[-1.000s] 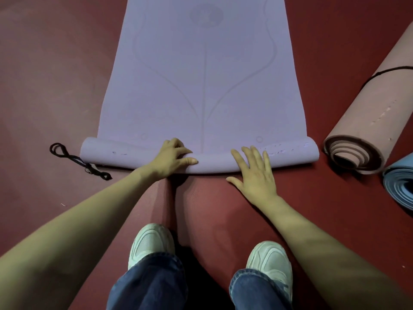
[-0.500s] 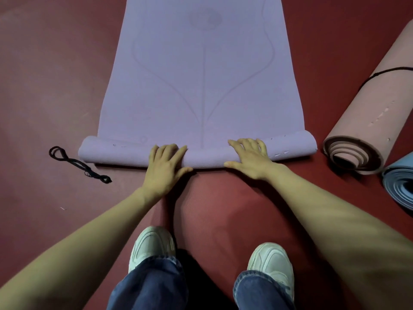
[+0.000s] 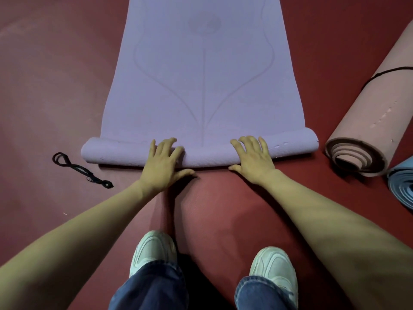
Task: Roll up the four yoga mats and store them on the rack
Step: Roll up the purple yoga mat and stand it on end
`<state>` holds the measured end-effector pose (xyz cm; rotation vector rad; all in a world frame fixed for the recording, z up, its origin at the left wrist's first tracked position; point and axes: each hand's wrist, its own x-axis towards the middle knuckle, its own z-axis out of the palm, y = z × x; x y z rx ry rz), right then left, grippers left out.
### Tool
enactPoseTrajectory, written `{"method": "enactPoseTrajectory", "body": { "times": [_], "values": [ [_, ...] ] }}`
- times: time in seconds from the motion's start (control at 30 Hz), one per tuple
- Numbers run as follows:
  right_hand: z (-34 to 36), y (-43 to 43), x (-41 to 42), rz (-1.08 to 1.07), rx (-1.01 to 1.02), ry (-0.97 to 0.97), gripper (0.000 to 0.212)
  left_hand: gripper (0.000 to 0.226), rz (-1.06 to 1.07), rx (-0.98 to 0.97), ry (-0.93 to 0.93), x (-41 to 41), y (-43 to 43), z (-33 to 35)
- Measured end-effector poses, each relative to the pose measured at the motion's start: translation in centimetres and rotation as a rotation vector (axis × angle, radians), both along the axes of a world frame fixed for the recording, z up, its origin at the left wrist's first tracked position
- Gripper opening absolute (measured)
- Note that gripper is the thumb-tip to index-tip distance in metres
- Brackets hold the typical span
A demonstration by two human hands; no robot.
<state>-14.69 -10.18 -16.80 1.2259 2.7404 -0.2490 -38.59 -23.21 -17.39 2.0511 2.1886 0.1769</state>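
The left hand [image 3: 163, 163] and right hand [image 3: 254, 159] on the purple mat [image 3: 201, 86]
Both lie flat and wide, pressing its rolled end.

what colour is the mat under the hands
The mat is light purple with faint curved lines; the head view shows it.

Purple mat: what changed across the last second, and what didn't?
The right hand moved forward off the floor onto the rolled end of the purple mat. The left hand uncurled and now lies spread flat on it. Both press the roll, which looks to have turned slightly further along the mat. The pink rolled mat, blue rolled mat and black strap stayed put.
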Motion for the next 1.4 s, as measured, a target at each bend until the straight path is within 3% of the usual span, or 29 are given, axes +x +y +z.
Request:
{"method": "enactPoseTrajectory", "body": {
  "times": [0.13,0.4,0.57,0.8,1.07,1.27,1.4],
  "values": [
    [0.3,0.2,-0.3,-0.011,0.033,-0.012,0.078,0.059,-0.02,0.047,0.057,-0.5,0.7,0.1],
    [0.3,-2.8,0.8,0.038,0.221,0.059,0.072,0.058,-0.129,0.14,0.098,-0.8,-1.6,0.9],
    [0.6,-8.6,3.6,0.048,0.199,0.099,0.073,0.055,-0.194,0.183,0.078,1.0,-6.8,0.8],
    [0.7,-14.1,7.1,0.008,0.109,0.077,0.072,0.057,-0.234,0.087,-0.057,3.6,-11.6,0.7],
    [0.5,-14.2,8.2,-0.199,0.062,0.056,0.08,0.071,-0.286,0.008,-0.225,1.8,-10.1,0.0],
    [2.6,-9.7,6.0,-0.09,-0.121,-0.072,0.098,0.104,-0.189,-0.394,-0.302,0.5,-6.4,1.8],
    [2.8,-8.5,5.7,-0.084,-0.177,-0.078,0.088,0.082,-0.133,-0.226,-0.382,0.8,-7.1,1.4]
  ]
}}
